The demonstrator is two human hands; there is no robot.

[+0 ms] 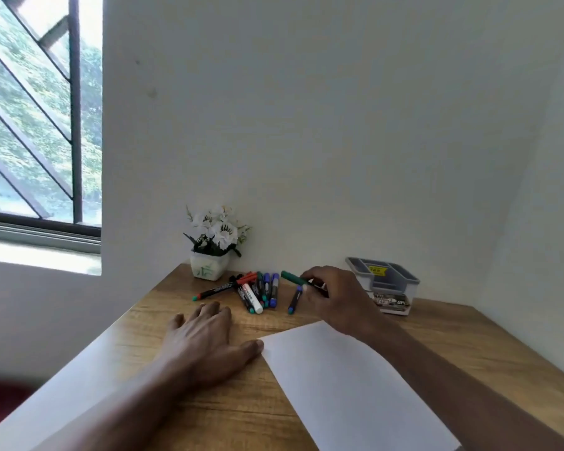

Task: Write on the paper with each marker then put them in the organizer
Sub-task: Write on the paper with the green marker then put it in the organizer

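A white sheet of paper [345,382] lies on the wooden desk [209,415], its near corner touching the thumb of my left hand [205,340], which rests flat on the wood. My right hand [336,297] is raised above the desk and pinches a green-capped marker [293,278], cap pointing left. Several markers [258,291] lie in a loose pile near the back wall, and one blue-capped marker [294,300] lies alone just left of my right hand. The grey organizer [388,284] with several compartments stands at the back right, partly hidden by my right hand.
A small white pot of white flowers [214,245] stands at the desk's back left corner. The white wall runs right behind the markers and organizer. A window with bars [39,125] is at the far left.
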